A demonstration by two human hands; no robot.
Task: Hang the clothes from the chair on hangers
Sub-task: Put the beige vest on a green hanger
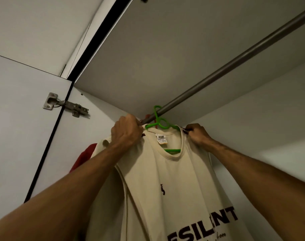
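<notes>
Fingers [133, 121] of the left hand [126, 132] are curled tight on one shoulder of the cream sleeveless shirt [174, 180]; those of the right hand [198, 134] pinch the opposite shoulder seam. We find the shirt already seated on a green plastic hanger [163, 125], whose hook sits over the metal wardrobe rail [235, 64] near its left end. We judge that the two-sided grip serves to settle the shoulders evenly on the hanger arms, so the garment hangs square and does not slide off. A paper tag [161, 139] shows inside the neckline. Behind the shirt, towards the left, a red garment [83, 156] hangs under what looks like a red hanger hook [147, 117], just beside the green one; it crowds the corner and leaves the left hand little room. The open wardrobe door [26, 127], with its steel hinge [65, 105], stands to the left, apart from the work. The chair is not in view.
</notes>
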